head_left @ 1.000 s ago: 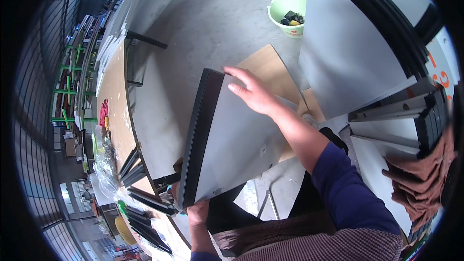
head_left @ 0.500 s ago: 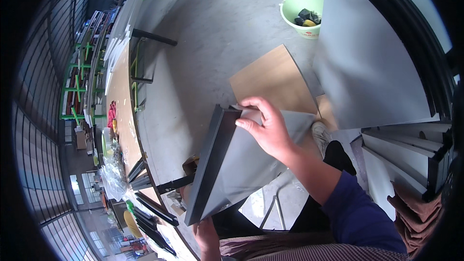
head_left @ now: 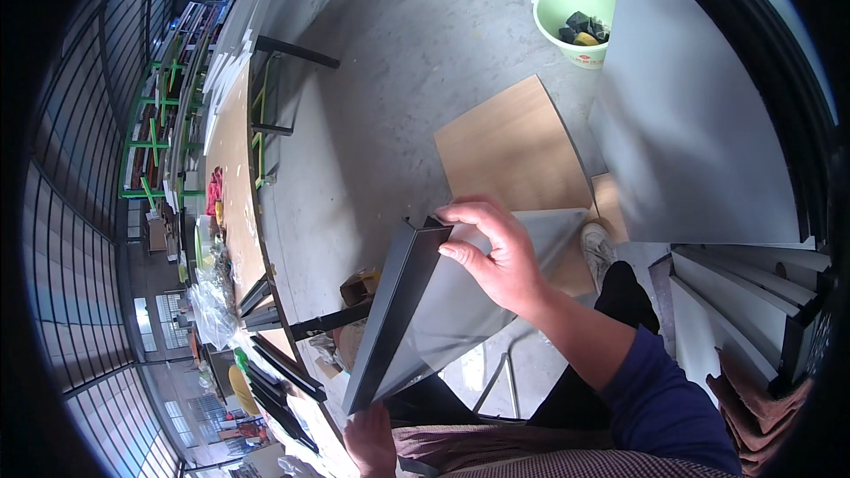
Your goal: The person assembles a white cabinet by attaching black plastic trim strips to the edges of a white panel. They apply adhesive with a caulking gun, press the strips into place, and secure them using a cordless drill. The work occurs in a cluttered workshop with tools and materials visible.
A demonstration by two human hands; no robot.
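A flat light-grey panel (head_left: pixel 452 305) with a thick black profile (head_left: pixel 396 319) along one edge stands tilted before me. My right hand (head_left: pixel 500 257) pinches its far corner between thumb and fingers, at the end of the black profile. My left hand (head_left: pixel 372 441) holds the near end of the profile from below; the panel hides part of its fingers. The panel's far corner reaches to my shoe (head_left: pixel 598 252).
A wooden board (head_left: pixel 509 137) lies on the floor ahead. Beyond it stands a green bucket (head_left: pixel 567 9) with dark scraps. A workbench (head_left: pixel 232 150) runs along the left, with black profiles (head_left: pixel 288 370) on it. A large grey panel (head_left: pixel 699 133) stands right, beside brown cloth (head_left: pixel 753 412).
The surroundings have shifted slightly right and the profile's far end sits a little lower in the picture. Both hands keep their hold on the panel.
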